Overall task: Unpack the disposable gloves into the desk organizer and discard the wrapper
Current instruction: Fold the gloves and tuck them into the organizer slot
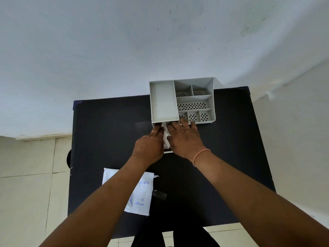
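Observation:
A grey desk organizer (163,102) stands at the far side of the black table (110,132), with several perforated compartments on its right. A drawer sticks out of its front, mostly hidden under my hands. A white wad of disposable gloves (166,135) lies in that drawer. My left hand (149,147) and my right hand (183,138) press down on the gloves from either side, fingers spread flat over them. The flat white wrapper (142,193), printed "GLOVES" and "100 pieces", lies on the table near me, partly under my left forearm.
A small clear scrap (159,194) lies just right of the wrapper. The table stands against a pale wall, with tiled floor on the left and right. A pink band circles my right wrist (201,155).

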